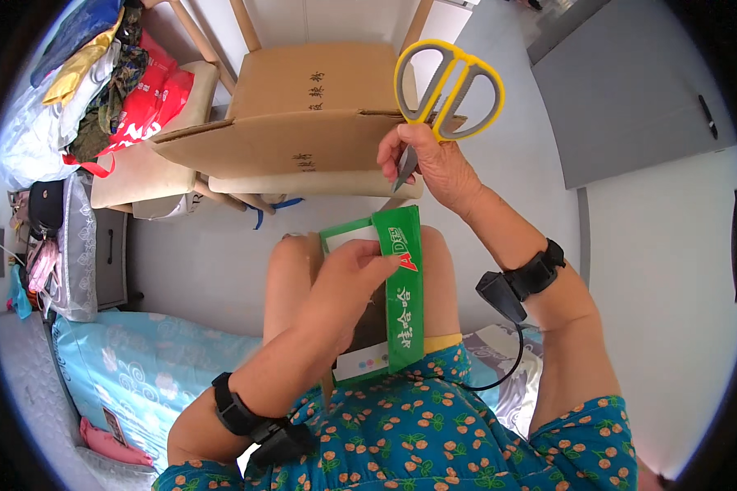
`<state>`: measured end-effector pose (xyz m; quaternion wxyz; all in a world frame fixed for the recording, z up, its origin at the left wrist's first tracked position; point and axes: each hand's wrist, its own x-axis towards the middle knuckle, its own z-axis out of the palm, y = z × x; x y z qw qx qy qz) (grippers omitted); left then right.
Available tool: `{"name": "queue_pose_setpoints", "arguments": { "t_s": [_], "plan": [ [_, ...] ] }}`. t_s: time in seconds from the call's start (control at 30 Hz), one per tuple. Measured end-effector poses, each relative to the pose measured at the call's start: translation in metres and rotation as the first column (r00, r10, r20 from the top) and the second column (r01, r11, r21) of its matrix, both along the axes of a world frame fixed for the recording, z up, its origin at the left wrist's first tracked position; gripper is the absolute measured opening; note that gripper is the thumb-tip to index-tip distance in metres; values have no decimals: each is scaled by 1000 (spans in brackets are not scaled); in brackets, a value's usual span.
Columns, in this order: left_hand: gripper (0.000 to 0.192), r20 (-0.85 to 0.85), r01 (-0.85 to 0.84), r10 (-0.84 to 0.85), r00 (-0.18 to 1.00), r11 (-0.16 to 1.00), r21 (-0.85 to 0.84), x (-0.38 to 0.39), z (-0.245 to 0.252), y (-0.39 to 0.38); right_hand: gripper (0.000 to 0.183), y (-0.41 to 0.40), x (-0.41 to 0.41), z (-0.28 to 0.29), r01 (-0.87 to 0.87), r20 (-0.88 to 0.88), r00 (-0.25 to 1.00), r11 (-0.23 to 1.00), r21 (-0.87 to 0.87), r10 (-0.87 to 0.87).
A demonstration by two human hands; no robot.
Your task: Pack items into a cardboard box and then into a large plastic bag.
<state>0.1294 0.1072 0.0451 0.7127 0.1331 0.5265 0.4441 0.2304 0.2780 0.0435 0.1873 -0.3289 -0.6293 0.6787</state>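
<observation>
My right hand (pixel 433 162) is raised above my lap, closed on a pair of scissors (pixel 500 98) with yellow and grey handles. The handle loops point away from me, and the blades run down through my fingers with the tip showing below. On my thighs rests a green printed cardboard box (pixel 404 322), its inside dark and partly hidden. My left hand (pixel 353 270) pinches the edge of the box's green flap, thumb on the printed face. The scissor tip is apart from the box, a little beyond its far end.
A large brown carton (pixel 270 147) with flaps raised stands on a padded chair (pixel 319 186) ahead. Clothes and a red bag (pixel 153 92) fill another chair at the left. A bed with blue covers (pixel 159 356) lies behind; a grey door (pixel 639 92) is at the right.
</observation>
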Motion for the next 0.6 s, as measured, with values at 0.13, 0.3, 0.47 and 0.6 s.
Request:
{"name": "queue_pose_setpoints", "arguments": {
  "t_s": [0.13, 0.3, 0.47, 0.6],
  "plan": [
    [21, -138, -121, 115, 984, 992, -42, 31, -6, 11, 43, -3, -5, -6, -23, -168, 986, 984, -176, -7],
    [21, -225, -88, 85, 971, 996, -2, 21, -1, -6, 45, 2, -8, -9, -111, -264, 964, 937, -332, 21],
    [19, -226, 30, -11, 974, 996, 82, 11, 2, -37, 45, -19, -18, -12, -275, -381, 918, 868, -415, 109],
    [18, -269, 115, -81, 960, 987, 110, 4, -2, -44, 43, -44, -34, -5, -335, -399, 904, 836, -435, 154]
  ]
}}
